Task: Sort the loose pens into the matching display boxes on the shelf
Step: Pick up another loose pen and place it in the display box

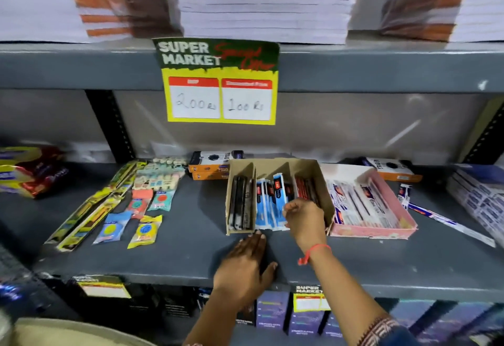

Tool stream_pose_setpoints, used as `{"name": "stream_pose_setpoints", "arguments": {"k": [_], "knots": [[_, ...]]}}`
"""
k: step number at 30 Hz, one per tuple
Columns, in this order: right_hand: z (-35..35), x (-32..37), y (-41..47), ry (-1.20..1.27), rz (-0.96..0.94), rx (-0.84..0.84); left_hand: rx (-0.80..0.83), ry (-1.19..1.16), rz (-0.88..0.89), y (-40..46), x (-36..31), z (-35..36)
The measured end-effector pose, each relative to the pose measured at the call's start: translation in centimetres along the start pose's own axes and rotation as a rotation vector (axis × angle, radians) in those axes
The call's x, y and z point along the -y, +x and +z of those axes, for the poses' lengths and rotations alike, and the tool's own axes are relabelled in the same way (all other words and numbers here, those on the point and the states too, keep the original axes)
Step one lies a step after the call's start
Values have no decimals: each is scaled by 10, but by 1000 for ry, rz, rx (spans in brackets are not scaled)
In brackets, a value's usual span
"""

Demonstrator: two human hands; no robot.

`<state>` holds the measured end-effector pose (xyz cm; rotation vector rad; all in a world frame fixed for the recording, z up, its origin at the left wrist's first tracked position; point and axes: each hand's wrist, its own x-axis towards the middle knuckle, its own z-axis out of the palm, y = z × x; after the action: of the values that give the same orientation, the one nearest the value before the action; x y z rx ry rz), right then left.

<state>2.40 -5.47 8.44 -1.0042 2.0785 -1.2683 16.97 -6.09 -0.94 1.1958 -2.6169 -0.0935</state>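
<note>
Here, seen from the head camera, the left hand lies flat and open on the grey shelf, holding nothing, fingertips just short of a cardboard box. The right hand reaches into that box, fingers loosely curled at the blue pens; whether it grips one is unclear. Right of it sits a pink box of pens.

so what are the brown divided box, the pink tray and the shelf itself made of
The brown divided box looks like plain uncoated cardboard: matte tan walls, thin folded partitions. The pink tray seems to be printed card too, with a thin, slightly bent rim, though the finish is hard to judge. The shelf appears to be grey painted metal, going by its smooth surface and the perforated upright behind it.
</note>
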Motion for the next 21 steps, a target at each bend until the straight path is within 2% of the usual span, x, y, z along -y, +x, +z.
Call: {"name": "stream_pose_setpoints", "arguments": {"k": [5, 7, 14, 21], "knots": [[19, 10, 6, -432, -96, 29, 33, -67, -11, 3, 2, 2], [24, 11, 9, -529, -103, 52, 64, -69, -6, 3, 1, 3], [31, 16, 9, -672, -71, 97, 48, -66, 14, 2, 1, 2], [11, 26, -6, -692, -124, 27, 37, -87, 14, 1, -1, 1]]}}
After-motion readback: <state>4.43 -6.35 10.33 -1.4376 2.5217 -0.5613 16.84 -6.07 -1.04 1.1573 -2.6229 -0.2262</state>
